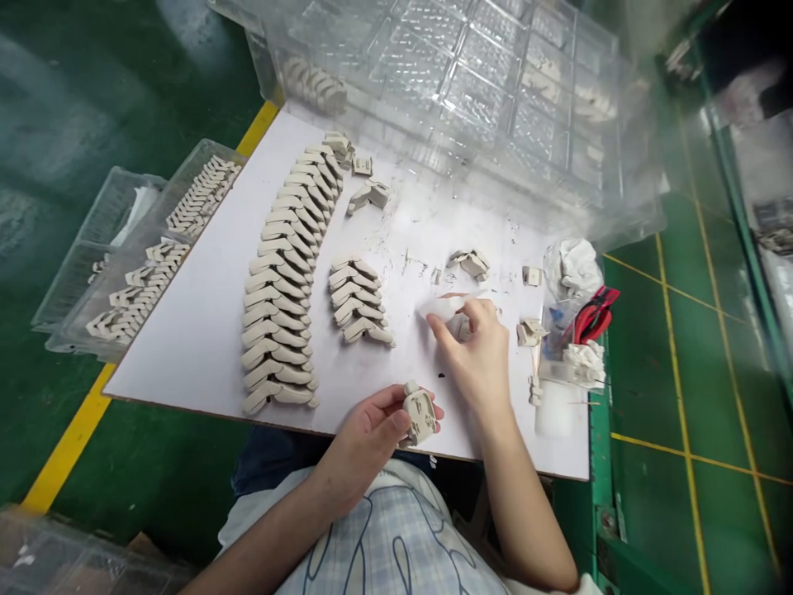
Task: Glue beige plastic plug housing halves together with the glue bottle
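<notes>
My left hand [385,420] is closed on a beige moulded part [420,417] with a rounded knob and small slots, near the table's front edge. Over the middle of the table, my right hand [474,351] pinches a small whitish squeeze bottle [443,307]; its thin tip seems to point right. Beyond that hand lies a V-shaped beige piece [471,263]. To the left are a short stack of V-shaped pieces [358,302] and a long curved row of similar ones [285,281]. Part of the bottle is hidden by my fingers.
Clear compartment trays [458,74] stand along the table's far side. On the right are red-handled pliers [593,316], crumpled white tissue [573,266] and a white cylindrical container [553,411]. Trays of beige parts [149,264] sit beyond the left edge.
</notes>
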Tool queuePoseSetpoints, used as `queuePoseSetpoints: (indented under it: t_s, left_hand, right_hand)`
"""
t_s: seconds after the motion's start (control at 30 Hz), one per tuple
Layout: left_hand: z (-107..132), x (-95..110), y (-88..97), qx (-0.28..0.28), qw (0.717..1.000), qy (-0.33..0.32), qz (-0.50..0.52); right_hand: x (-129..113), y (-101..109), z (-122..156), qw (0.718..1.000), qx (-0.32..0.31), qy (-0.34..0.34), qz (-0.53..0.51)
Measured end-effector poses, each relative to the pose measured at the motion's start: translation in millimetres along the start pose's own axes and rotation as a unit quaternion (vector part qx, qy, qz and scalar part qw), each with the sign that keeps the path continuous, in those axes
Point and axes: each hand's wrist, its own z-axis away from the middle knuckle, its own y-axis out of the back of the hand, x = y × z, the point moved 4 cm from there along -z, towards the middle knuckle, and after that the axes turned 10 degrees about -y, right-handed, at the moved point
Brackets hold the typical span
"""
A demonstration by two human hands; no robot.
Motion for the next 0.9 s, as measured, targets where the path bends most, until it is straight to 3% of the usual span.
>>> queuePoseSetpoints:
  t_s: [0.13, 0.27, 0.33, 0.47, 0.6, 0.67, 0.73, 0.83, 0.9]
  left_hand:
    - [1, -1, 2.9, 0.006, 1.000, 0.005, -0.008]
    - [1, -1, 3.7, 0.011, 1.000, 0.022, -0.007]
    - [1, 0, 3.5, 0.011, 1.000, 0.022, -0.013]
    - [1, 0, 3.5, 0.008, 0.999, 0.008, -0.032]
    - [3, -3, 5.4, 0.013, 0.999, 0.011, -0.046]
    - [3, -3, 5.7, 0.005, 0.998, 0.005, -0.059]
    - [2, -2, 3.5, -0.029, 0.997, -0.010, -0.077]
    - [1, -1, -3.3, -0.112, 0.989, -0.025, -0.092]
    - [1, -1, -7.6, -0.158, 0.983, -0.025, -0.090]
  right_hand:
    - [3, 8, 4, 0.999, -0.016, 0.046, 0.024]
    - [32, 40, 17, 0.994, 0.065, 0.039, 0.079]
    - [48, 47, 22, 0.991, 0.085, 0.025, 0.104]
    - [61, 44, 26, 0.994, 0.055, 0.008, 0.093]
    - [57, 49, 40, 0.997, -0.010, -0.050, -0.050]
    - [54, 49, 53, 0.980, -0.095, -0.081, -0.157]
    - [51, 43, 66, 0.945, -0.169, -0.122, -0.253]
    - [46, 29, 80, 0.887, -0.214, -0.182, -0.366]
    - [41, 20, 86, 0.865, -0.221, -0.192, -0.408]
